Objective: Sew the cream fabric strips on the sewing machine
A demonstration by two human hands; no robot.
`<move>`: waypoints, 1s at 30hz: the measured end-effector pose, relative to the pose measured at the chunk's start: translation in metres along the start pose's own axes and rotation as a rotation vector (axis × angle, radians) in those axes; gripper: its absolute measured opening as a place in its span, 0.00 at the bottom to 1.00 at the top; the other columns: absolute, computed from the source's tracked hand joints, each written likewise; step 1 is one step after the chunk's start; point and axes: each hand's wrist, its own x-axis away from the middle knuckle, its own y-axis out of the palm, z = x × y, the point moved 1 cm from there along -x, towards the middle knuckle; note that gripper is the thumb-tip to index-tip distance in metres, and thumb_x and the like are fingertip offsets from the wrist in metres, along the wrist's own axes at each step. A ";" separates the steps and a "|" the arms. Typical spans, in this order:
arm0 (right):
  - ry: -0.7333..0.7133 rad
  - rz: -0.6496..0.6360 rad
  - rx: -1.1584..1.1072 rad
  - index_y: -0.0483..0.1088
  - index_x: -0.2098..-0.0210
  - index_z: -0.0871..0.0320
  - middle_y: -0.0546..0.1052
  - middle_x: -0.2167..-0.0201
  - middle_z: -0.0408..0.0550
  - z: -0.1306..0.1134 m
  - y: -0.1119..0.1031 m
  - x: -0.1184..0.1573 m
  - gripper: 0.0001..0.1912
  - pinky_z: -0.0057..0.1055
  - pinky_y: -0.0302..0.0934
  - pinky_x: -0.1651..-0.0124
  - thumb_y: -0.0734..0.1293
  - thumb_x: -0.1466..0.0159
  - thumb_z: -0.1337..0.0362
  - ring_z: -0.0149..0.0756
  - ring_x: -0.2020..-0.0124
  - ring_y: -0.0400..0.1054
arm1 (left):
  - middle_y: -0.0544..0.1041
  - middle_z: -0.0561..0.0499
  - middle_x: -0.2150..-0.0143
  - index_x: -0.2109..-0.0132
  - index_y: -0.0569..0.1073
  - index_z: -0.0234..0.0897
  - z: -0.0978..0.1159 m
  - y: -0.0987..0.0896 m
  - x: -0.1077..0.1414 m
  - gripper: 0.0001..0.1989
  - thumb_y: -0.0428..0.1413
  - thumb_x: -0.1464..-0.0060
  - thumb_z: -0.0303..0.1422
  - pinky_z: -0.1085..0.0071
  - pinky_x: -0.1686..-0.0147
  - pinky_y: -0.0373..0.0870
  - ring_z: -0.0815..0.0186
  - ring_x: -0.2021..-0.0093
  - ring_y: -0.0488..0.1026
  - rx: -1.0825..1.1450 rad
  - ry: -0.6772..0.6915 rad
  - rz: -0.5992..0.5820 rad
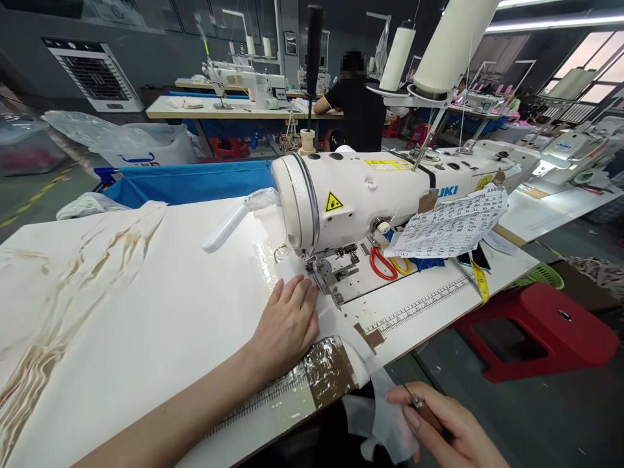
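My left hand [287, 322] lies flat, palm down, on thin white fabric [334, 322] beside the presser foot [316, 265] of a white sewing machine [351, 195]. The fabric runs from under that hand over the table's front edge and hangs down. By the hanging part, my right hand [448, 426] is closed around an awl [429, 415] with a brown handle and a thin metal point. Its fingertips also meet the fabric's edge; whether they pinch it is hard to see. Red-handled scissors [383, 263] lie behind the needle area.
Cream fabric pieces [34, 383] pile at the table's left. A written paper sheet [448, 224] hangs on the machine, above a yellow tape measure [479, 281]. A red stool [541, 331] stands at right. Thread cones [453, 45] rise overhead. Another person [358, 107] sits further back.
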 end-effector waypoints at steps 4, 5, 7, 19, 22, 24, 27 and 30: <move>-0.034 0.016 -0.065 0.76 0.50 0.51 0.76 0.62 0.51 -0.006 0.005 -0.007 0.21 0.31 0.70 0.66 0.62 0.30 0.46 0.38 0.71 0.71 | 0.69 0.36 0.41 0.40 0.68 0.27 0.000 0.000 0.000 0.22 0.40 0.33 0.32 0.46 0.37 0.58 0.48 0.37 0.61 -0.001 0.003 0.003; -0.049 -0.007 -0.066 0.76 0.49 0.52 0.76 0.61 0.51 -0.008 0.006 -0.009 0.21 0.32 0.70 0.65 0.62 0.30 0.47 0.38 0.70 0.72 | 0.69 0.36 0.41 0.40 0.68 0.27 0.000 0.000 0.000 0.22 0.40 0.33 0.32 0.46 0.37 0.58 0.48 0.37 0.61 -0.001 0.003 0.006; -0.072 -0.047 -0.053 0.75 0.48 0.53 0.76 0.60 0.52 -0.010 0.008 -0.013 0.21 0.33 0.70 0.64 0.60 0.29 0.48 0.39 0.69 0.72 | 0.70 0.37 0.41 0.40 0.68 0.26 0.000 0.000 0.000 0.22 0.39 0.33 0.32 0.46 0.37 0.59 0.48 0.37 0.61 -0.002 0.005 0.016; -0.164 -0.083 -0.051 0.72 0.50 0.56 0.72 0.74 0.43 -0.022 0.021 -0.034 0.18 0.30 0.65 0.66 0.59 0.27 0.51 0.35 0.74 0.71 | 0.72 0.36 0.46 0.43 0.71 0.24 -0.001 -0.002 -0.005 0.21 0.44 0.35 0.32 0.48 0.36 0.58 0.49 0.42 0.65 -0.070 0.019 0.071; -0.097 -0.097 -0.221 0.71 0.51 0.57 0.69 0.76 0.40 -0.023 0.033 -0.033 0.20 0.30 0.64 0.67 0.62 0.29 0.47 0.34 0.76 0.71 | 0.73 0.37 0.52 0.43 0.72 0.24 -0.002 -0.005 -0.009 0.20 0.45 0.37 0.28 0.50 0.42 0.64 0.51 0.51 0.68 -0.121 0.004 0.039; -0.009 -0.147 -0.418 0.69 0.51 0.58 0.70 0.76 0.39 -0.019 0.045 -0.031 0.23 0.29 0.65 0.69 0.64 0.32 0.44 0.33 0.78 0.71 | 0.74 0.38 0.54 0.44 0.72 0.25 -0.003 -0.007 -0.012 0.19 0.45 0.38 0.24 0.53 0.47 0.67 0.52 0.54 0.68 -0.157 -0.004 0.007; 0.073 -0.215 -0.676 0.67 0.52 0.58 0.71 0.75 0.40 -0.011 0.065 -0.028 0.27 0.29 0.65 0.72 0.68 0.35 0.41 0.32 0.80 0.71 | 0.74 0.37 0.54 0.45 0.72 0.26 -0.003 -0.008 -0.013 0.19 0.44 0.39 0.21 0.55 0.49 0.67 0.51 0.52 0.68 -0.187 -0.005 -0.004; 0.077 -0.165 -0.701 0.67 0.52 0.58 0.71 0.74 0.40 -0.006 0.075 -0.025 0.29 0.29 0.65 0.72 0.67 0.36 0.39 0.32 0.79 0.71 | 0.74 0.37 0.51 0.43 0.71 0.27 -0.003 -0.008 -0.008 0.20 0.44 0.39 0.23 0.55 0.50 0.66 0.50 0.50 0.68 -0.160 0.002 0.005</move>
